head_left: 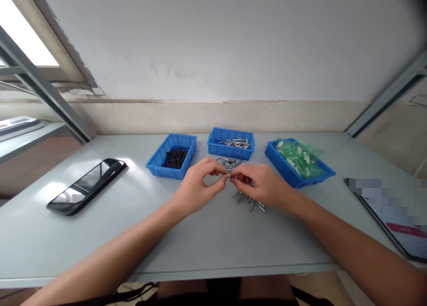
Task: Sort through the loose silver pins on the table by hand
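Fingers (pixel 217 184) of the left hand (pixel 193 188) and the right hand (pixel 267 183) meet tip to tip over the middle of the table (pixel 207 243), both pinched almost closed on a small bright piece (pixel 229 175), too small to identify. Loose silver rods (pixel 230 163) lie just beyond the fingertips, toward the table's far edge, and a second heap of rods (pixel 251 202) spreads partly under the right hand, nearer the front edge. Along the far edge stand three blue bins: a left bin (pixel 163 171) with black screws (pixel 175 158), a middle bin (pixel 230 151) with silver pieces (pixel 237 142), and a right bin (pixel 283 167), set at a slant, heaped with green packets (pixel 298 157) that stick up past its rim. Toward the table's left edge a glossy black device (pixel 88 186) lies flat; a dark-framed screen (pixel 383 221) lies by the right edge, cut off by the view.
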Available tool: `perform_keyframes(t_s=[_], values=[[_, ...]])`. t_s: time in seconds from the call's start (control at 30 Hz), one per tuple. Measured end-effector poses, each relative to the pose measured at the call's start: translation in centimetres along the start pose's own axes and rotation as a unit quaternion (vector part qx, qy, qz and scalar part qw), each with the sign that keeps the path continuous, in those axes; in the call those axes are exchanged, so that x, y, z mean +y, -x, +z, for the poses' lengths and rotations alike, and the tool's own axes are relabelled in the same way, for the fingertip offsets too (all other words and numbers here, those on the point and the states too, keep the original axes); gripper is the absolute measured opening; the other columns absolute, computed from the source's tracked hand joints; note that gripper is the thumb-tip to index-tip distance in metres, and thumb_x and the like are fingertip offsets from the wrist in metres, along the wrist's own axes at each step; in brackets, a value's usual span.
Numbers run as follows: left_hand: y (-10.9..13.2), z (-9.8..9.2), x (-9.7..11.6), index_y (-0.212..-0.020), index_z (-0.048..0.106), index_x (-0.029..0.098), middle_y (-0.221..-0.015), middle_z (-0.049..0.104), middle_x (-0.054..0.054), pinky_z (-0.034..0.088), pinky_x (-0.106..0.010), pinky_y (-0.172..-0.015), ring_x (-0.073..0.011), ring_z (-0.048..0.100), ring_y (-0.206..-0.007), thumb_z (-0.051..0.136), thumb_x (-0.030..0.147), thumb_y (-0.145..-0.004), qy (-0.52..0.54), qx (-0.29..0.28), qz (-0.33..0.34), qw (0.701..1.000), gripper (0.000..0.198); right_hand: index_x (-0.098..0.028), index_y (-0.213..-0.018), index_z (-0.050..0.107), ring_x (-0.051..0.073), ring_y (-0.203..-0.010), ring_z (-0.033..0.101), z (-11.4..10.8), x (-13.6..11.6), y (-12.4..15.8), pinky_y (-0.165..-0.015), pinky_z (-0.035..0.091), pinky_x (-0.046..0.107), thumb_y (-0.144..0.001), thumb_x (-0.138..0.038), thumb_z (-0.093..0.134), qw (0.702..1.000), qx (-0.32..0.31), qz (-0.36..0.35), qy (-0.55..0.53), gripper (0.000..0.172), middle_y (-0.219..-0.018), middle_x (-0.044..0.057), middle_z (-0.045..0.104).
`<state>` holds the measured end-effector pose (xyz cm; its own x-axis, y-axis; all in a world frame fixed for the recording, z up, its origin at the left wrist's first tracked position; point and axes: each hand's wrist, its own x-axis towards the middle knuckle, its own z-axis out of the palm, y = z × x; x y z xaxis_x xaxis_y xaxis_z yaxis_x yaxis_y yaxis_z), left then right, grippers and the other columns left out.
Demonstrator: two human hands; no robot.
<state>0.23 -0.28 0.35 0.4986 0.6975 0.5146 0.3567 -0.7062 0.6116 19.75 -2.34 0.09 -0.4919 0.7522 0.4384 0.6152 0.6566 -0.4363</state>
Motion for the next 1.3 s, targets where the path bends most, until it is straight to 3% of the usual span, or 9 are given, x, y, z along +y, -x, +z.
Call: perform_keyframes(t_s=[0.37, 0.77, 1.03, 1.17, 1.3], values=[[0.04, 0.31, -0.33, -0.080, 0.060, 0.017, -0.080, 0.058, -0.002, 0.045, -0.026, -0.071, -0.0138, 0.055, -0.078, 0.054, 0.015, -0.080, 0.001, -0.053, -0.026, 0.998, 0.007, -0.020, -0.084, 0.056, 0.010, -0.061, 0.056, -0.66, -0.02, 0.15, -0.058, 0.043, 0.021, -0.084, -0.023, 0.050, 0.998, 0.055, -0.007, -0.021, 0.007, -0.073, -0.001, 0.063], [0.18, 0.55, -0.32, -0.073, 0.058, 0.016, -0.078, 0.056, -0.001, 0.044, -0.026, -0.069, -0.0138, 0.053, -0.074, 0.055, 0.014, -0.077, -0.018, -0.129, -0.018, 0.991, 0.005, -0.018, -0.089, 0.058, 0.010, -0.062, 0.055, -0.05, -0.43, 0.31, -0.061, 0.042, 0.022, -0.087, -0.021, 0.049, 0.997, 0.030, -0.074, 0.010, 0.010, -0.070, -0.001, 0.062], [0.05, 0.24, -0.18, -0.082, 0.062, 0.017, -0.079, 0.060, -0.002, 0.045, -0.025, -0.069, -0.0141, 0.057, -0.077, 0.056, 0.019, -0.081, 0.004, -0.087, -0.024, 0.996, 0.007, -0.021, -0.097, 0.057, 0.012, -0.067, 0.057, -0.08, 0.03, 0.30, -0.064, 0.044, 0.024, -0.088, -0.025, 0.048, 0.998, 0.041, -0.057, -0.003, 0.013, -0.078, 0.001, 0.064], [-0.06, 0.12, -0.33, -0.088, 0.065, 0.018, -0.084, 0.063, -0.004, 0.048, -0.028, -0.073, -0.0148, 0.059, -0.079, 0.060, 0.021, -0.081, 0.072, -0.009, -0.034, 0.997, 0.009, -0.022, -0.106, 0.054, 0.012, -0.068, 0.056, -0.20, 0.18, 0.05, -0.062, 0.045, 0.024, -0.086, -0.025, 0.051, 0.998, 0.047, -0.021, -0.019, 0.021, -0.089, 0.002, 0.064], [-0.11, 0.12, -0.49, -0.088, 0.067, 0.019, -0.091, 0.065, -0.006, 0.051, -0.029, -0.076, -0.0160, 0.061, -0.085, 0.063, 0.024, -0.079, 0.164, 0.041, -0.041, 0.985, 0.011, -0.021, -0.101, 0.056, 0.012, -0.067, 0.056, -0.09, 0.23, 0.00, -0.061, 0.044, 0.024, -0.086, -0.027, 0.051, 0.999, 0.032, -0.035, -0.018, 0.017, -0.081, 0.001, 0.062]])
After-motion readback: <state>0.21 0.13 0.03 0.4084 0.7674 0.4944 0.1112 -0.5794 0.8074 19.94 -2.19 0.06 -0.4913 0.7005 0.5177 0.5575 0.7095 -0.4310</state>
